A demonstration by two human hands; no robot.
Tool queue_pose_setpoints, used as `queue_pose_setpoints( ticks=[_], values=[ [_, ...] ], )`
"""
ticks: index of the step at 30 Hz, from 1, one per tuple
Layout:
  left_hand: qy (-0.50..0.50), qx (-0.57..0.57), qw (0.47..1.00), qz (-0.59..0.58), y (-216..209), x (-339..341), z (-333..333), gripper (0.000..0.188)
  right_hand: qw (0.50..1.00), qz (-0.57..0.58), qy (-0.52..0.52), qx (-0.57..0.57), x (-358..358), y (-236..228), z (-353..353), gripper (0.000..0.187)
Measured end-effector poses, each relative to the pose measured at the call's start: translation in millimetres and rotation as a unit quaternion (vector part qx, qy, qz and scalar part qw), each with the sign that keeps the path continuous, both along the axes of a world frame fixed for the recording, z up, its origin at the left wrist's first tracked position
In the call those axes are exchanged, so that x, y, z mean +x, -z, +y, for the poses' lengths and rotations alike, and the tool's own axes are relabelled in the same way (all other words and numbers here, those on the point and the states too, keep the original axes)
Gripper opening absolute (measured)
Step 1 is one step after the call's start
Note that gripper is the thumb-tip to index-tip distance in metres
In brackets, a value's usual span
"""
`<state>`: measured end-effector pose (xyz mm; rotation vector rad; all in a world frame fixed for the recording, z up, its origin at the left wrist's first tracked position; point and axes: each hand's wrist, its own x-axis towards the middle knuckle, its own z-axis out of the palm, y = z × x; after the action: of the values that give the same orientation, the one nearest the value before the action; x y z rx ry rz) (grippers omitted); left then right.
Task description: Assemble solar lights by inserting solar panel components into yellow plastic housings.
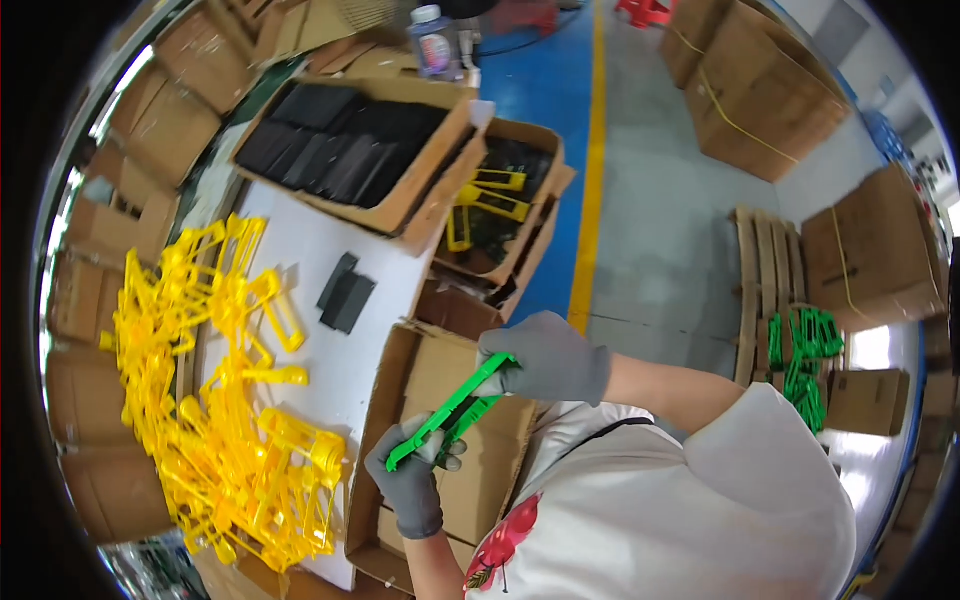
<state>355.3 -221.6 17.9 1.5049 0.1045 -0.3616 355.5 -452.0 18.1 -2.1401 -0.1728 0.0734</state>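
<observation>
White T-shirt closest, green plastic frame pinched at both ends

Closest to us is the white T-shirt (690,500), just beside the forearms. Ahead of it, the green plastic frame (470,393) slants between two gray-gloved hands. The left hand (410,480) pinches its lower end between thumb and fingers; the right hand (545,362) is closed on its upper end. We judge that the two-ended grip keeps the piece steady and leaves its middle open to view.

Directly below the hands sits an open carton (500,450), its cardboard bottom showing, perhaps set close for a short reach. Left of the left hand, we see yellow plastic frames (220,450) heaped loosely on the white surface (330,370), probably within easy reach. Beyond both hands lie two black pads (347,295), and past those a cardboard box (428,170) holds similar black pieces in rows, likely to keep them orderly. Just beyond the right hand, another box (548,200) contains some yellow frames over dark contents we cannot identify.
</observation>
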Motion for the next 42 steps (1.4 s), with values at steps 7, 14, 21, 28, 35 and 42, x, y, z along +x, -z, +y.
queue_pose_setpoints(
  ticks=[7,14,21,28,35,42],
  values=[
    [0.225,0.042,0.973,-0.026,26.7,21.6,-56.1,0.034,0.977,0.107,0.119,0.140,-62.9,51.7,-73.1,0.025],
    [0.220,0.145,0.963,-0.063,3.9,32.0,-79.0,0.054,0.579,0.115,0.719,0.368,-275.1,228.4,-229.8,0.029],
    [0.230,0.124,0.952,-0.158,-17.5,22.9,-115.3,0.038,0.225,-0.107,0.911,0.329,-505.8,290.0,-305.0,0.051],
    [0.181,0.080,0.953,-0.229,-16.1,22.8,-116.9,0.028,0.446,-0.174,0.619,0.622,-615.1,277.8,-343.9,0.085],
    [0.180,0.312,0.830,-0.426,-6.0,11.8,-50.7,0.031,0.452,0.067,0.755,0.470,-346.1,321.4,-281.8,0.048],
    [-0.033,0.182,0.974,-0.131,-5.4,1.9,17.8,0.040,0.837,0.087,0.436,0.318,-152.7,207.6,-185.4,0.044]
  ],
)
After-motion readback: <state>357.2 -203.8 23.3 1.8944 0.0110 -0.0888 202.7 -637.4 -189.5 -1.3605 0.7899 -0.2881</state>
